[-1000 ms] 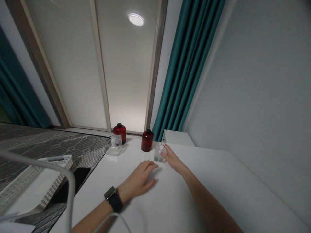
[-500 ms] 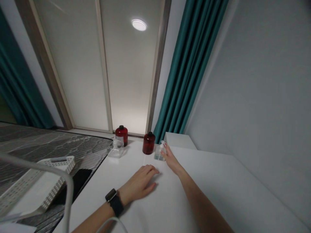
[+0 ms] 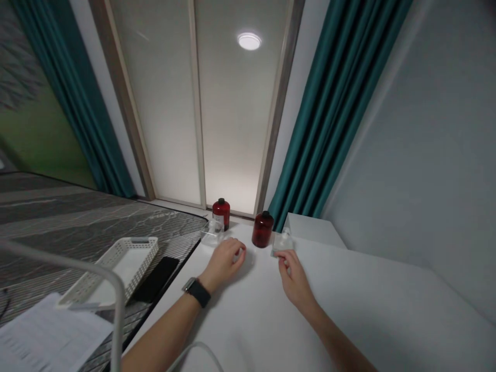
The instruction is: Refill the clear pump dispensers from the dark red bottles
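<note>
My left hand (image 3: 226, 262), with a dark watch (image 3: 197, 291) on its wrist, hovers low over the white table. Its fingers curl loosely, the thumb stands apart, and nothing shows in it. Just beyond is a clear square bottle with a white pump (image 3: 213, 235), partly behind a red bottle with a black cap (image 3: 221, 213). My right hand (image 3: 295, 281) is bent and loosely open. Its fingertips are at the near edge of a second clear pump bottle (image 3: 282, 241); whether they touch it I cannot tell. Another red bottle (image 3: 262, 230) stands between the two pump bottles.
A white perforated basket (image 3: 145, 253), a black flat object (image 3: 157, 279) and printed paper (image 3: 50, 330) lie on the grey striped surface at left. A grey curved tube (image 3: 118, 315) crosses the near left. A white box (image 3: 315, 230) adjoins the table's far side.
My view has turned left. The right hand has come off the pump bottle's top and drawn back to its near edge. My left hand has moved forward toward the left pump bottle, its fingers curling.
</note>
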Action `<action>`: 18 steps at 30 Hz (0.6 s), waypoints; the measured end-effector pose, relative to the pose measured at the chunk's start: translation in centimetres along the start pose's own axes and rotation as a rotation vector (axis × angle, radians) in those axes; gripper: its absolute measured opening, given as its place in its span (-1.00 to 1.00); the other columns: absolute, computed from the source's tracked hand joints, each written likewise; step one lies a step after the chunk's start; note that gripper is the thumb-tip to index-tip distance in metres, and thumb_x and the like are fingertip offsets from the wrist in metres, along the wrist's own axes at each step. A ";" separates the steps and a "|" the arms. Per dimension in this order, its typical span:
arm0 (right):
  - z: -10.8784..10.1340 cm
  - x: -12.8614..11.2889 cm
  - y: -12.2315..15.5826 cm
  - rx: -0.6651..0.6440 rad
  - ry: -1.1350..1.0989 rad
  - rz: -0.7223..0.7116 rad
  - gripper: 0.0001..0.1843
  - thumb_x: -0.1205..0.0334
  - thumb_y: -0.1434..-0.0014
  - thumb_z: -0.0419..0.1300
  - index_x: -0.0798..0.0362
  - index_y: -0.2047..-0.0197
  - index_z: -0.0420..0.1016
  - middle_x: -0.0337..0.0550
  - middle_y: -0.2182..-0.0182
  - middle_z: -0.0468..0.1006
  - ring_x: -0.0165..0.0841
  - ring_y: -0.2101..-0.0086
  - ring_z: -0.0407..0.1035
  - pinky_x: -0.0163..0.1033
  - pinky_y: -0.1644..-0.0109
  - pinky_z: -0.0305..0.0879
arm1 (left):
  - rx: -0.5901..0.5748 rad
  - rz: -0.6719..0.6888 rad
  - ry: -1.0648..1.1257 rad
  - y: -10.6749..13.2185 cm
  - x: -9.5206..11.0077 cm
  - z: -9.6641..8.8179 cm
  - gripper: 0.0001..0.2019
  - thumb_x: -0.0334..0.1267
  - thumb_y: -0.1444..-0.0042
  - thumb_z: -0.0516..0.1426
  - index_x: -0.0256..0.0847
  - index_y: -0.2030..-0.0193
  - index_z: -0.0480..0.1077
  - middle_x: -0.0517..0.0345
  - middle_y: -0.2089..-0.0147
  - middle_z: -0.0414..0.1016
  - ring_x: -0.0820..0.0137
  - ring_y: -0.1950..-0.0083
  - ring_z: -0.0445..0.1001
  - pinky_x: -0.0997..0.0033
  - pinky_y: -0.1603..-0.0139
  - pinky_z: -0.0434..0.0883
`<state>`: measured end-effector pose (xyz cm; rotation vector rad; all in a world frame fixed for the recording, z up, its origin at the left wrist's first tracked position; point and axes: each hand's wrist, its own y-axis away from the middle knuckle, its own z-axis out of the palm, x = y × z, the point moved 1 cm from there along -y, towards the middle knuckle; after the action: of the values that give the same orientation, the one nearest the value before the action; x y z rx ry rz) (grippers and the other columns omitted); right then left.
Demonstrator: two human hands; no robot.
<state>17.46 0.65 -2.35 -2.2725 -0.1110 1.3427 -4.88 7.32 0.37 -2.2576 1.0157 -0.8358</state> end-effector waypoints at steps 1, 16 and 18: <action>0.8 -0.5 0.0 -0.031 -0.015 -0.016 -0.76 0.17 -0.30 0.02 -0.01 0.16 0.50 -0.05 0.17 0.44 -0.19 0.17 0.38 -0.10 0.12 0.36 | 0.072 -0.049 -0.024 0.0 -0.7 -0.3 -0.87 -0.38 -0.26 0.03 -0.16 0.29 0.36 0.20 0.41 0.34 0.31 0.33 0.39 0.34 0.27 0.35; 14.9 -2.4 -9.6 0.001 -0.239 -0.027 -0.67 0.20 -0.23 0.01 0.04 -0.03 0.40 -0.01 0.09 0.50 -0.21 0.13 0.43 -0.12 0.12 0.39 | 0.497 -0.572 -0.317 0.7 -7.3 0.5 -0.35 -0.20 -0.01 0.29 -0.30 -0.22 0.18 -0.20 -0.13 0.27 -0.07 -0.19 0.30 -0.11 -0.18 0.33; 16.2 -2.7 -11.3 0.051 -0.247 -0.021 -0.67 0.19 -0.20 0.03 0.05 -0.01 0.39 0.03 0.05 0.47 -0.20 0.14 0.41 -0.08 0.08 0.39 | 0.445 -0.616 -0.277 1.0 -7.8 0.9 -0.35 -0.22 -0.01 0.28 -0.31 -0.23 0.18 -0.19 -0.12 0.29 -0.06 -0.20 0.30 -0.11 -0.20 0.32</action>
<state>4.46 15.75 -1.41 -2.0501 -0.1813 1.5922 -8.82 13.02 -3.40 -2.2080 -0.0182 -0.8459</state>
